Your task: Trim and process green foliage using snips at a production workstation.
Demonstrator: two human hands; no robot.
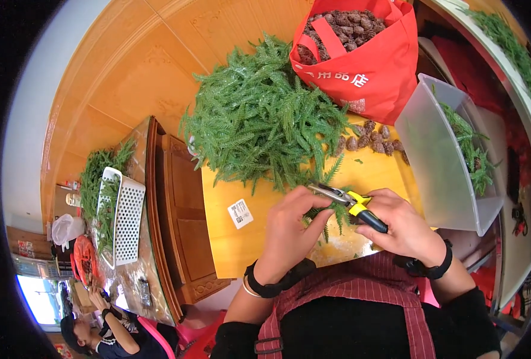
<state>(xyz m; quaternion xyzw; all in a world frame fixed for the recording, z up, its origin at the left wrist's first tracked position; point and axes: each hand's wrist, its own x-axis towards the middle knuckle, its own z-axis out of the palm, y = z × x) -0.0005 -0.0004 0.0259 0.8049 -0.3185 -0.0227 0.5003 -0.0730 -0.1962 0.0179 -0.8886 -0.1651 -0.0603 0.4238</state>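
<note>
My right hand is closed around the yellow-and-black handles of a pair of pliers. Their metal jaws point left, toward the fingertips of my left hand. Thumb and forefinger of that hand are pinched together on a green artificial pine sprig; its exact grip point is partly covered by the pliers. Just beyond both hands lies a big heap of green pine sprigs on the yellow table. Several brown pine cones rest right of the heap.
A red bag full of pine cones stands at the back. On the right is a translucent plastic bin with sprigs inside. A white label lies on the tabletop. Farther left, a white basket sits on another table, near a seated person.
</note>
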